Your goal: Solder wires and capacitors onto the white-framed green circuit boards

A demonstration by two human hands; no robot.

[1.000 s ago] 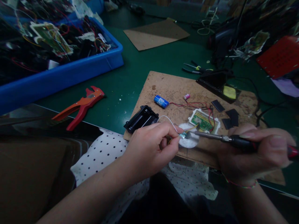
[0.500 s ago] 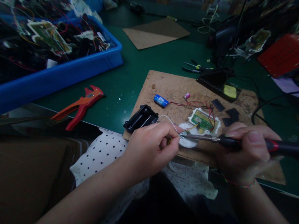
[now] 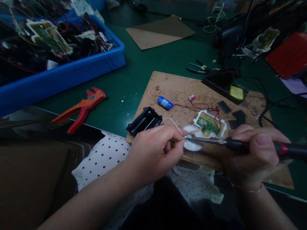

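Pinching circuit in left hand by disc; clasping iron in right hand, holding its tip at circuit, farther left than a second ago; working near front edge of board, well apart from tray.

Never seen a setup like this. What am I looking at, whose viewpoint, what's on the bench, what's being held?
No machine here: these are a person's two bare hands, seen by a camera on that person's head, looking forward and down. The left hand pinches what looks like a small circuit board. The right hand grips a soldering iron, its tip at that board. On the green bench lies a brown work board, carrying a blue cylinder with wires, a black case, a white-framed circuit and a white disc. Left of it are red-orange cutters and a blue bin of parts.
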